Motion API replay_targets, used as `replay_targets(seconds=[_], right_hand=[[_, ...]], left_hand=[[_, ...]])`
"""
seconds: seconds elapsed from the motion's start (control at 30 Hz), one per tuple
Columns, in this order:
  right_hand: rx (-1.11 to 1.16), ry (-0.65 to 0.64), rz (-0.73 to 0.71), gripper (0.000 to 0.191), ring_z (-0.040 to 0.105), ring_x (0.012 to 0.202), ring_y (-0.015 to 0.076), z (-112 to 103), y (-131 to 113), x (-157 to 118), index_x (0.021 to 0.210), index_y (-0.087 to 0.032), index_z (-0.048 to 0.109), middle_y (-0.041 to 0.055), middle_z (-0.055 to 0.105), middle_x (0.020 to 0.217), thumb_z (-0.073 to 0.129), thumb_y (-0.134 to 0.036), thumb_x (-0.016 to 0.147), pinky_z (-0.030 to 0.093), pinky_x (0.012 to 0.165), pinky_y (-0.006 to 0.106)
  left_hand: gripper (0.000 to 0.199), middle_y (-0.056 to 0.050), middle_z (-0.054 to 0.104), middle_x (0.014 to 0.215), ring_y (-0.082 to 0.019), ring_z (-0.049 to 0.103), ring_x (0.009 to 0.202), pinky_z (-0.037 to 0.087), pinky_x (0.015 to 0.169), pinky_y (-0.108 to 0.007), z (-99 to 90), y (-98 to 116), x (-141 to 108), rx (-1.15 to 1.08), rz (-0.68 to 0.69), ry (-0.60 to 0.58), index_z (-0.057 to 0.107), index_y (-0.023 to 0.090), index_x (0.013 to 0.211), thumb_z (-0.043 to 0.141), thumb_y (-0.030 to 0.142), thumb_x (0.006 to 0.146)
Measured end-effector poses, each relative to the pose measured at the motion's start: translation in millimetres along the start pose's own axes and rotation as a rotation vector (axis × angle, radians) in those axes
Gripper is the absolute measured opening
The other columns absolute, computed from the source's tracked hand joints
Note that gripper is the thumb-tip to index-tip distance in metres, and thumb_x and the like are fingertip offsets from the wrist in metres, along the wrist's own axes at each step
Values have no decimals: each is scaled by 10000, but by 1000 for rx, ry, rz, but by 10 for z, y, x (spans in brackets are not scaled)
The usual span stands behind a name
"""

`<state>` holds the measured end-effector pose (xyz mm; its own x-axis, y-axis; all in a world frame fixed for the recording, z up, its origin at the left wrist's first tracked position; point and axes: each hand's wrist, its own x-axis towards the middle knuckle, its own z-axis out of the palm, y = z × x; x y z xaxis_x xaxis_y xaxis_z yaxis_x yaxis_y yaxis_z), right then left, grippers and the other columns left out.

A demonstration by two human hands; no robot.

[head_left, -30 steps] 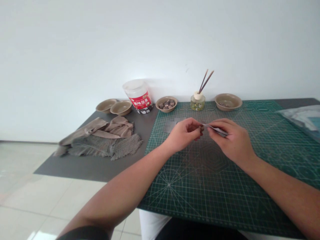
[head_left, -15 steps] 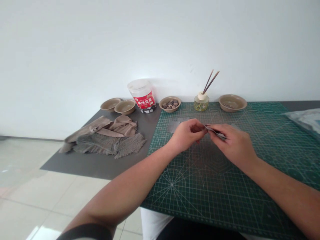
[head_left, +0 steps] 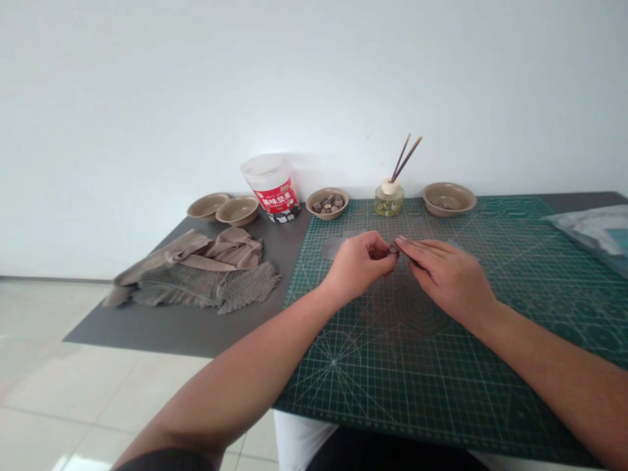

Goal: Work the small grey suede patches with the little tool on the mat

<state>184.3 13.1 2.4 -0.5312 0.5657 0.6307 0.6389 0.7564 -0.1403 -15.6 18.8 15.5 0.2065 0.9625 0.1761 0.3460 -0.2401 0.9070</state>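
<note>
Left hand (head_left: 360,263) is curled, its fingers closed on a small brown piece (head_left: 393,249), while the fingertips (head_left: 405,241) of the right hand (head_left: 451,276) reach across and touch it; whether the right hand grips it too is hidden. Both hands hover over a green cutting mat (head_left: 373,386) on a grey bench (head_left: 147,330). Ahead of them sit a bowl (head_left: 327,203) of dark chunks and a glass bottle (head_left: 389,200) holding greenish contents and two sticks. Ahead and right, a bowl (head_left: 449,197) holds a few small pieces. Further left stand a red-labelled plastic jar (head_left: 269,185) with dark pieces inside and two more bowls (head_left: 223,209), their contents unclear, behind folded cloths (head_left: 196,268).
</note>
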Motion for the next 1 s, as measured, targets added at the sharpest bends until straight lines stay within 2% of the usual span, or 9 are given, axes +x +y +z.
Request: replay_targets(seconds=[0.17,0.4,0.67,0.9,1.0], right_hand=[[-34,-21,-30,468,667,1217,259,-4,-56,-17,1430,-235,573,67,656,1373,530,-140,974,562,1027,448],[-106,-25,-32,482,651,1241,266,-10,-55,-40,1444,-227,555,67,631,1397,539,-145,969,566,1010,441],[-111,-9,-35,445,666,1218,268,12,-29,-17,1395,-214,604,64,656,1365,539,-133,962,573,989,432],[-141,30,-46,415,682,1193,245,-26,-92,5,1379,-209,615,58,650,1370,532,-140,978,579,970,395],[-130,50,-18,407,700,1160,239,-21,-78,0,1373,-191,621,65,652,1368,541,-145,977,581,963,366]], left_hand=[[111,16,657,599,-112,636,556,447,518,-200,-14,29,14,-32,-31,-1,568,164,685,647,121,749],[94,17,661,601,-106,638,543,472,524,-197,0,31,-1,-123,-31,-13,579,158,716,643,110,765],[94,20,657,614,-108,643,551,498,547,-211,14,3,20,-167,-27,-32,573,157,717,636,109,768],[96,12,675,632,-111,649,577,481,556,-209,27,-17,23,-136,-5,12,573,162,734,650,121,772],[108,9,678,636,-123,665,586,499,561,-220,48,-20,10,-192,6,29,578,164,745,676,154,788]])
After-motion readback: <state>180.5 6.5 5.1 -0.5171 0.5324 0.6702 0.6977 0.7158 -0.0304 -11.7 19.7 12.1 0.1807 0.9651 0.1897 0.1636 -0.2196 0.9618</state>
